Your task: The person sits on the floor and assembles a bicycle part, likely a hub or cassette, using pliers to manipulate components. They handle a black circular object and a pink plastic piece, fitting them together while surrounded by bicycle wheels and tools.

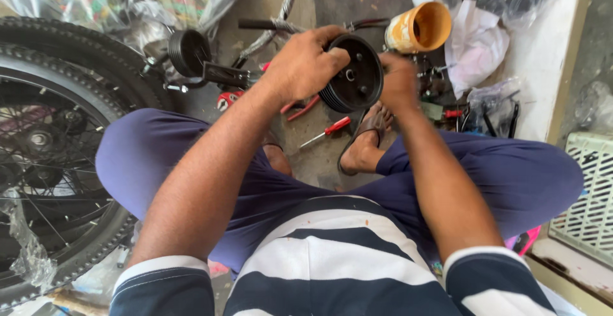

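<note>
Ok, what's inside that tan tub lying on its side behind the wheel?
The tub shows an orange-tan inner wall and looks partly coated with grease-like paste. Its bottom is in shadow, so how much remains cannot be seen.

Soft even daylight, wide-angle edge distortion, slight motion blur.

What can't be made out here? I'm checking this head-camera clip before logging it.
- Right hand: motion-blurred, so its grip is unclear.
- Black wheel: left hand covers its near edge.
- Spoked tyre: cut by left edge.
- Open jar: contents too small to tell.
</note>
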